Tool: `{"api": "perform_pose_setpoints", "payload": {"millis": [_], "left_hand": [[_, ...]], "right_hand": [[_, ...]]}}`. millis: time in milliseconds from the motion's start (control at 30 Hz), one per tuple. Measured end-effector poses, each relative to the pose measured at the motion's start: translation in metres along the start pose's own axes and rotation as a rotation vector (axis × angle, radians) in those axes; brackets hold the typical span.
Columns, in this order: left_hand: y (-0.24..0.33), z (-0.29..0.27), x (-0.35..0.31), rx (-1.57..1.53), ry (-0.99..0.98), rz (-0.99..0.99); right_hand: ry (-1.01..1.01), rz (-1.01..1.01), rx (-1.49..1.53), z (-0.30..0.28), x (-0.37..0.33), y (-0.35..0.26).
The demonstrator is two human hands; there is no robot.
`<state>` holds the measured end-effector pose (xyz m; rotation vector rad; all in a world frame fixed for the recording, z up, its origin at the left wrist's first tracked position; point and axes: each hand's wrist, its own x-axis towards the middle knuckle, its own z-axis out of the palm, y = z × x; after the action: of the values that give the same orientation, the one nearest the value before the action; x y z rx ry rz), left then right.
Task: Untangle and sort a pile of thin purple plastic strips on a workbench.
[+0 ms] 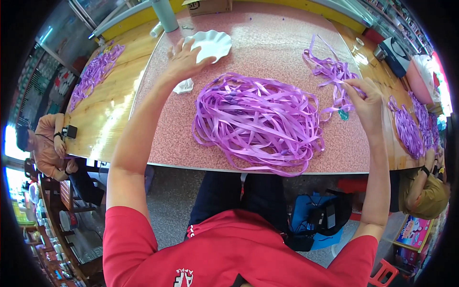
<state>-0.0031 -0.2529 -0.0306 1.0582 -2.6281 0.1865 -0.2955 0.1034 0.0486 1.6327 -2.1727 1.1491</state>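
Note:
My left hand (185,62) is stretched out with its fingers spread, at the left rim of a white scalloped dish (213,44); whether it touches the rim is hard to tell. Thumb and forefinger of my right hand (367,103) are pinched together on a purple ribbon (337,82) at the edge of a small loose ribbon bunch (330,67). Between my arms lies a big tangled heap of purple ribbons (260,122), reaching to the table's front edge. A crumpled white tissue (183,86) is below my left hand, and a small green piece (343,115) is near my right wrist.
A grey-green bottle (165,15) and a cardboard box (208,6) stand at the back. More purple ribbons lie on the left (95,71) and right (406,126) wooden tables, where two other people sit. A dark bag (330,215) is below the table.

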Motion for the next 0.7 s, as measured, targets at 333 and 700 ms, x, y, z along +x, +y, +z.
{"api": "perform_pose_setpoints", "payload": {"millis": [333, 700], "left_hand": [[0.044, -0.05, -0.027, -0.593, 0.07, 0.353], [0.181, -0.092, -0.116, -1.593, -0.393, 0.142]], "right_hand": [[-0.055, -0.027, 0.127, 0.01, -0.03, -0.041], [0.007, -0.267, 0.272, 0.03, -0.052, -0.102]]}}
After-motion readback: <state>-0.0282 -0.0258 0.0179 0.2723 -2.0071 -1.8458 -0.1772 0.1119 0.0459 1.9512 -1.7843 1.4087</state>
